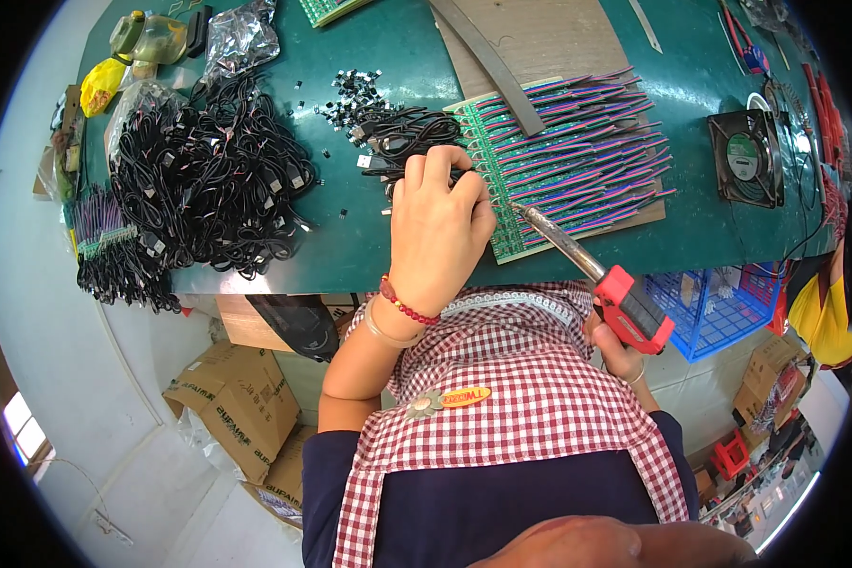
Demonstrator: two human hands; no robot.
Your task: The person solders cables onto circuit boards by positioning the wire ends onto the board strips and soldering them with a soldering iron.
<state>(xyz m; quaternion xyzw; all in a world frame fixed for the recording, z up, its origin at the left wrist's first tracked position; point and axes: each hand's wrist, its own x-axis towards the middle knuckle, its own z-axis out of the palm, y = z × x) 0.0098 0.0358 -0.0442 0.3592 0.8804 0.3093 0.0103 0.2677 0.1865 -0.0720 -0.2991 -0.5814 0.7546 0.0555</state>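
Plainly, the pale wall [43, 284] took up the most space, well left of the circuit-board panel [497, 180]. Next came the green table [341, 256], glossy, reaching past the panel to left and right. Left of the panel sprawled 1 heap of black cables [208, 170]; on that same side, lower than the tabletop, stood a cardboard carton [232, 407]. Under the panel lay a brown board [577, 38], and red-and-blue wires [587, 161] ran rightward from the panel itself. A blue basket [696, 327] sat below and right of the panel, while a fan [746, 161] stood farther right on the table. At the panel's left edge, the left hand [442, 222] was bent narrow; I could not tell whether it pinched anything. Below right of the panel, the right hand [620, 355] gripped 1 red-handled soldering iron [587, 263], its tip at the panel. Small black connectors [352, 99] dotted the table, up and left of the panel.
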